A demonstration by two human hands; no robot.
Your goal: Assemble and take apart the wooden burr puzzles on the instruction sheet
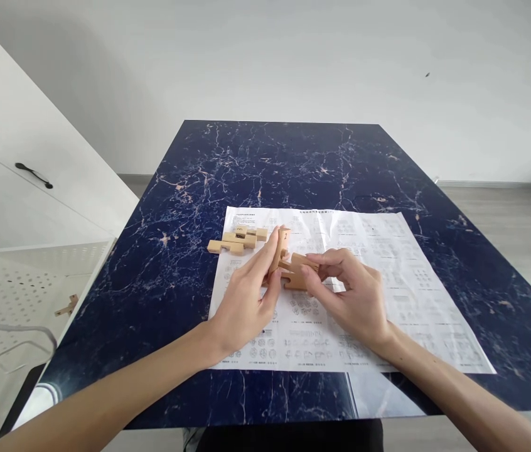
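Note:
Over the middle of a printed instruction sheet (pixel 378 295), both hands meet around notched wooden puzzle pieces. My left hand (pixel 251 292) is closed on an upright wooden piece (pixel 284 242) that bears a small dark mark near its top. My right hand (pixel 348 289) pinches another notched wooden piece (pixel 304 260) between thumb and fingers. Below it a further wooden piece (pixel 295 282) lies against the others; whether they interlock I cannot tell. Left of my left hand, several loose notched pieces (pixel 240 240) lie grouped at the sheet's upper left edge.
The sheet lies creased on a dark blue marble-patterned table (pixel 265 163). At the left stand a white cabinet (pixel 58 138) and a white perforated basket (pixel 11 282) with a wooden piece (pixel 66 306) in it. A pale wall (pixel 284 63) rises behind the table.

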